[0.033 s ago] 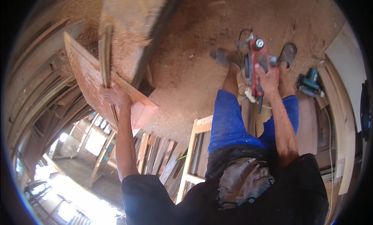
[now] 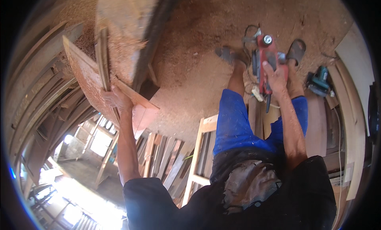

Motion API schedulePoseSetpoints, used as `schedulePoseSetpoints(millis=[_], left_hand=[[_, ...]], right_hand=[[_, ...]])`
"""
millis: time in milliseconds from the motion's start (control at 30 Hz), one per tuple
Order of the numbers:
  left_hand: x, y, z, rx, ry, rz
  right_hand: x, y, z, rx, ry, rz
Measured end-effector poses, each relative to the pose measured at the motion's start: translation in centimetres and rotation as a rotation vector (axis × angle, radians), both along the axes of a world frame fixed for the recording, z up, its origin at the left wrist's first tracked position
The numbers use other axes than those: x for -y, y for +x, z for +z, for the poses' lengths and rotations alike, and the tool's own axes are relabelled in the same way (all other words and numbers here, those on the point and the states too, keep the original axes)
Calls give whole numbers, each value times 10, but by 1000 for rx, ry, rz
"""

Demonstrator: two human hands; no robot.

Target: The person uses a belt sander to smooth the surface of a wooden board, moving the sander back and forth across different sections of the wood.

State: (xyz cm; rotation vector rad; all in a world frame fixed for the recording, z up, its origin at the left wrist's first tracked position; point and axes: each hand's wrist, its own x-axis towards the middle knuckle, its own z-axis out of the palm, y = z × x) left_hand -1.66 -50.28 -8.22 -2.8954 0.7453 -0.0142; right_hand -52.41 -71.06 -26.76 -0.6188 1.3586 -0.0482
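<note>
Power tool (image 2: 266, 51) clear of board edge (image 2: 137, 97)

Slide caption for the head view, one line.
Right grip holding a red power tool, left grip on a narrow wooden strip.

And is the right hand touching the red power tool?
Touching: the head view shows the right hand gripping the red power tool, with no gap between them.

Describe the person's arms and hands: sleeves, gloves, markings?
Short black fabric sleeves leave both bare forearms uncovered. Left hand and right hand: ungloved, no watch or bracelet visible. Fine markings are too small to tell.
</note>
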Motion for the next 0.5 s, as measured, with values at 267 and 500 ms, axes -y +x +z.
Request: schedulePoseSetpoints(millis=[267,500], left_hand=[[-6,14,14,58,2,129],[-4,15,15,-186,-153,110]], right_hand=[[8,-43,-70,-45,-34,6],[41,-57,-86,-147,-8,133]])
